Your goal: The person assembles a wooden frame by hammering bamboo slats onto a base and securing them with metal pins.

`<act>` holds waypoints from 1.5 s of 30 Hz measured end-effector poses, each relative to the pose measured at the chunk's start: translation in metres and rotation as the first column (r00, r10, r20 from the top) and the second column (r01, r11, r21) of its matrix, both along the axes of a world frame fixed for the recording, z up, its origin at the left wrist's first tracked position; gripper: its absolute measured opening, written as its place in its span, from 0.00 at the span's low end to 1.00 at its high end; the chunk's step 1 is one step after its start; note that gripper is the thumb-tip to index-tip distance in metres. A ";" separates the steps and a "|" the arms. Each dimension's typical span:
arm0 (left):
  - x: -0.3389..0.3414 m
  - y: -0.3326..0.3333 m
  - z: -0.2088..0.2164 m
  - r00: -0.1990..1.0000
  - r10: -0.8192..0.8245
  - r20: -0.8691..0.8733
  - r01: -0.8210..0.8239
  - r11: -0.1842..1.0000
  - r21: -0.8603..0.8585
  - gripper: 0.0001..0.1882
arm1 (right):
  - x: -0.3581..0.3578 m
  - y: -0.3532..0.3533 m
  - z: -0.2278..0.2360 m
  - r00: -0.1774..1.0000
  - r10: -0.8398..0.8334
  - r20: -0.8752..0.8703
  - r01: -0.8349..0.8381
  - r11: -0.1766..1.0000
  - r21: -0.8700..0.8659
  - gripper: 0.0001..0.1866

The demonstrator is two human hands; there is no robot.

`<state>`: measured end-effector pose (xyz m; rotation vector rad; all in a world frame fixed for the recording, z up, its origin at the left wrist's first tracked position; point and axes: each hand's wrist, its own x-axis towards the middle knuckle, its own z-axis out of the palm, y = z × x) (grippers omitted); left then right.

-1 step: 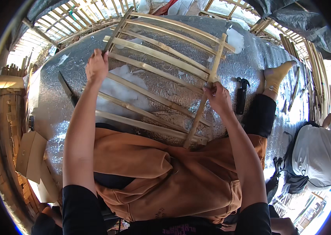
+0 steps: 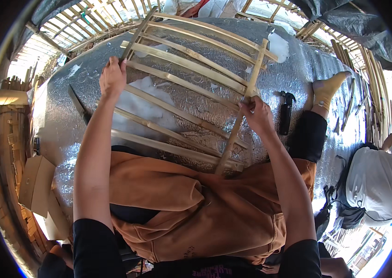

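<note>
A lattice of pale bamboo slats with a crossbar on its right side and a darker crosspiece on its left lies tilted before me, its near edge at my lap. My left hand is closed on the left crosspiece, fingers curled round it. The right crossbar is pinched between the thumb and fingers of my right hand, where a slat meets it. To the right of that hand lies a black-handled hammer. A dark, blade-like tool rests left of the lattice, partly behind my left forearm.
Silvery foil sheeting with white patches lies beneath everything. My outstretched leg ends in a yellow sock at right. A stuffed white bag sits lower right, a cardboard box lower left. Bamboo walls stand around.
The lattice and both hands have shifted very slightly to the left. Both hands keep the same hold.
</note>
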<state>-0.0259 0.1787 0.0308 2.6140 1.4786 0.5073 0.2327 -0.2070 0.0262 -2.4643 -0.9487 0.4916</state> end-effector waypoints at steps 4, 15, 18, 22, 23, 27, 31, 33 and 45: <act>-0.009 0.028 0.012 1.000 0.013 -0.022 -0.012 0.998 0.063 0.18 | -0.018 0.023 0.006 0.998 0.022 0.052 -0.024 0.999 0.024 0.20; -0.044 0.049 -0.006 0.991 0.119 -0.065 -0.116 0.992 0.043 0.20 | -0.016 0.061 0.007 0.994 0.096 0.057 -0.090 0.990 -0.109 0.21; -0.043 0.051 -0.006 0.990 0.119 -0.071 -0.117 0.993 0.029 0.20 | -0.020 0.054 0.007 0.993 0.098 0.059 -0.095 0.994 -0.054 0.21; -0.043 0.046 0.006 0.979 0.155 -0.131 -0.169 0.981 -0.097 0.22 | -0.027 0.045 0.010 0.988 0.112 0.107 -0.112 0.994 -0.005 0.25; -0.044 0.043 0.009 0.979 0.157 -0.132 -0.169 0.981 -0.090 0.22 | -0.030 0.045 0.012 0.988 0.112 0.102 -0.114 0.993 0.015 0.27; -0.025 0.012 0.025 0.947 0.168 -0.273 -0.177 0.984 -0.007 0.28 | -0.032 0.039 0.013 0.987 0.118 0.105 -0.112 0.992 -0.065 0.32; 0.006 -0.059 0.071 0.965 0.008 -0.262 -0.031 0.996 -0.086 0.32 | -0.032 0.035 0.009 0.980 0.115 0.164 -0.108 0.993 -0.054 0.34; -0.001 -0.065 0.076 0.983 -0.055 -0.173 0.030 0.990 -0.141 0.33 | -0.037 0.038 0.008 0.984 0.106 0.145 -0.102 0.994 -0.036 0.34; 0.015 -0.164 0.046 0.906 -0.213 -0.366 0.064 0.924 -0.378 0.53 | -0.045 0.037 -0.014 0.969 0.027 0.247 -0.054 0.994 0.100 0.28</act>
